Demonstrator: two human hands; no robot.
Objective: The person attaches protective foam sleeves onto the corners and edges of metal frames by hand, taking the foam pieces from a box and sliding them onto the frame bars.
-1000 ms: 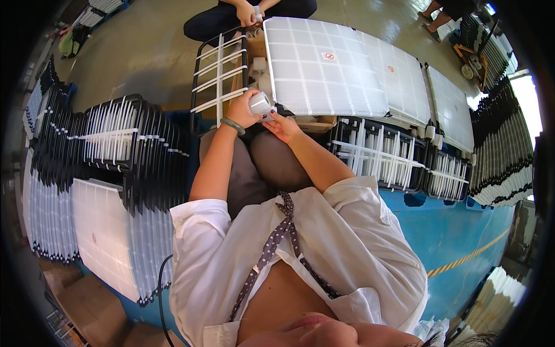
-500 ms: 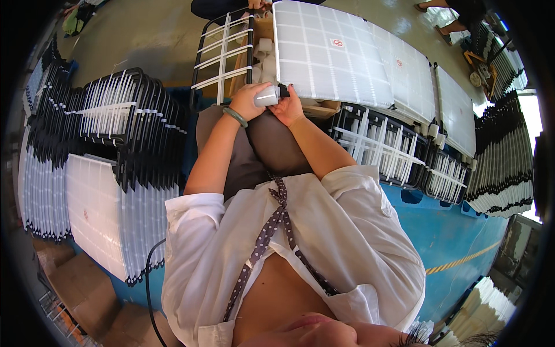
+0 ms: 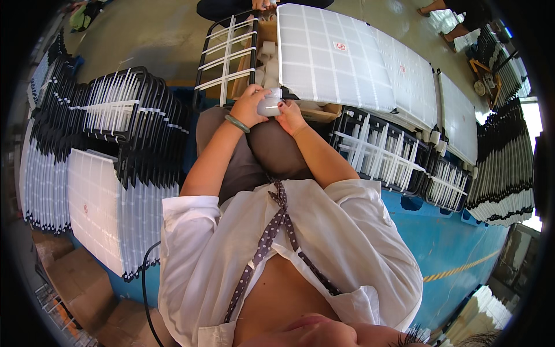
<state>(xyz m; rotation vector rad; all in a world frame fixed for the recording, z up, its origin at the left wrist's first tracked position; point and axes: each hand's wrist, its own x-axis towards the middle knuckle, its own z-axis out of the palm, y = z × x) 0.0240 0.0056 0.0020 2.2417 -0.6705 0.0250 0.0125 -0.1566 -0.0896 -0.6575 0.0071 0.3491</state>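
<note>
A small whitish, see-through cylinder, shaped like a jar or a roll, sits between my hands just above my knees. My left hand is closed round its left side, a green bangle on the wrist. My right hand is closed against its right side, thumb and fingers pressing on it. Just beyond my hands a wooden box shows partly, holding several white pieces. Over its right part lies a white woven panel with a dark corner near my right hand.
Left of the box stands a black frame with white slats. More white panels lie to the right over slatted frames. Stacked black frames rise at my left. Cardboard boxes sit at lower left. Another person's hand shows at the top.
The cylinder has turned from tilted to more upright and come slightly nearer to me. My right hand has drawn down and back from the dark corner piece onto the cylinder's side.
</note>
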